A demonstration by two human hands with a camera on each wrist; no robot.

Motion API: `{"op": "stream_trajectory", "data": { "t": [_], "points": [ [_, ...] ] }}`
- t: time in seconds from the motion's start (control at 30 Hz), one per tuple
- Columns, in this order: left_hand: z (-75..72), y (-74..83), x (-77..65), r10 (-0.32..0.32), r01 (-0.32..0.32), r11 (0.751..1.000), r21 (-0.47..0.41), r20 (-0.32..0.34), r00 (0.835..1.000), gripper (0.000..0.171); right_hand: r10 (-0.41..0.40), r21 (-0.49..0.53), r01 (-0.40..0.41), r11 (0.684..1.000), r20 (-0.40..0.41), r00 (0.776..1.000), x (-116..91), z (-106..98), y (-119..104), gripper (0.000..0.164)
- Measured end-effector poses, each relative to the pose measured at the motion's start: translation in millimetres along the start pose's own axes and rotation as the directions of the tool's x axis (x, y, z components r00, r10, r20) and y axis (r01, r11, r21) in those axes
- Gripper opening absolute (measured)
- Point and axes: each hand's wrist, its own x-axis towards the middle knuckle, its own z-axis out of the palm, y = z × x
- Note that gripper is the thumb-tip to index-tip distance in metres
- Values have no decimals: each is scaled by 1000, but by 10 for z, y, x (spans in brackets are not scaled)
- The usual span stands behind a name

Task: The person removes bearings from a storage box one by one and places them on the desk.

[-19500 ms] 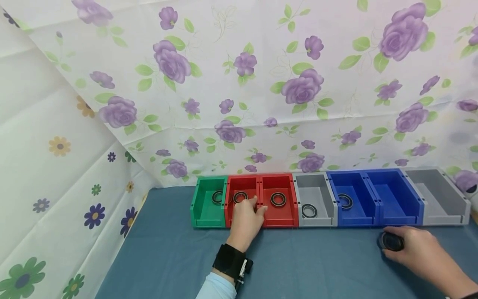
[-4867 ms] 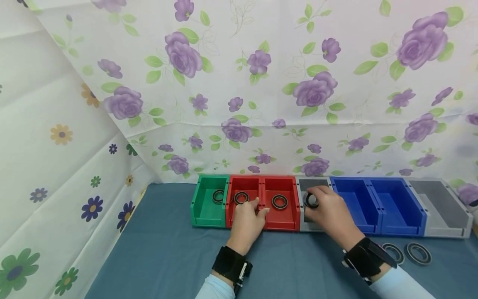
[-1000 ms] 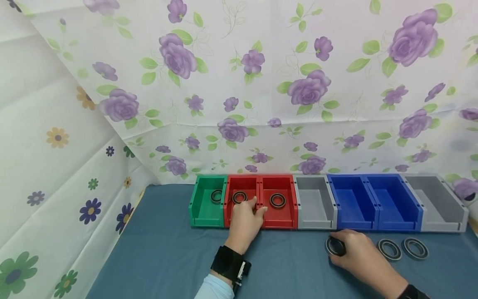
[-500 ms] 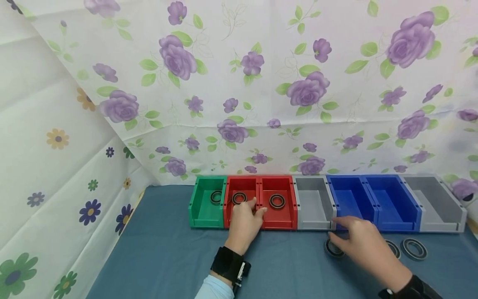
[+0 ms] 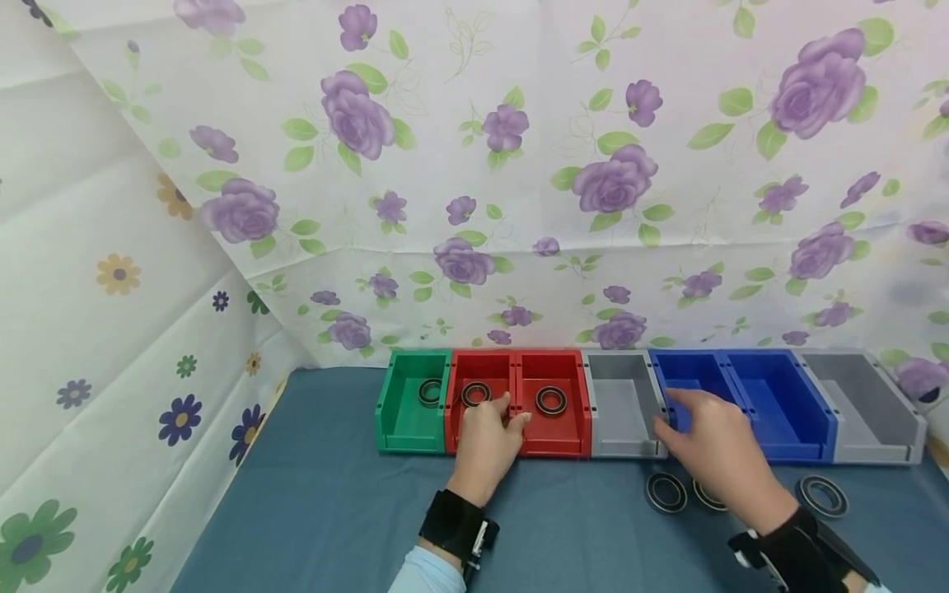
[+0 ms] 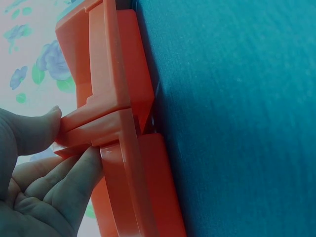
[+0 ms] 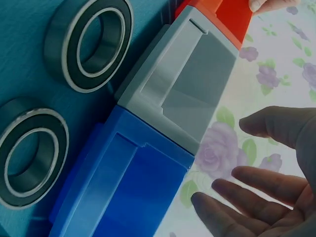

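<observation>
With my left hand point(image 5: 487, 445) I pinch the red bins point(image 5: 556, 443) where they meet, best done snugly so nothing slides, and my bare right hand point(image 5: 717, 443) spreads over a blue bin point(image 5: 689, 375).

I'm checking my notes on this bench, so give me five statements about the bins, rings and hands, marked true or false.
1. Three rings show on the blue cloth. True.
2. The right hand holds a ring. False: the right hand holds nothing, thumb and fingers apart.
3. The left hand pinches adjoining walls of the two red bins. True.
4. The row's right-end bin is green. False: a grey bin is there.
5. Each red bin has a ring inside. True.
</observation>
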Motion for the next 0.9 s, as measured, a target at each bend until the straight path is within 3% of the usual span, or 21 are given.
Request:
{"op": "stream_trajectory", "data": {
  "t": [0.23,0.47,0.63,0.73,0.9],
  "points": [
    [-1,-1,5,9,-9,1000,7,-5,1000,50,29,25,-29,999,6,1000,100,75,46,56],
    [9,-10,-12,9,-9,1000,6,-14,1000,51,92,17,-94,995,71,993,164,124,82,58],
    [6,-12,-19,4,-4,1000,14,-9,1000,52,124,8,-125,992,79,989,196,164,102,28],
    [3,-13,-19,3,-3,1000,17,-1,1000,52,142,10,-143,990,93,986,217,185,113,39],
    [0,-12,-11,10,-10,1000,16,-2,1000,52,156,22,-160,987,113,981,275,192,124,42]
  ]
}}
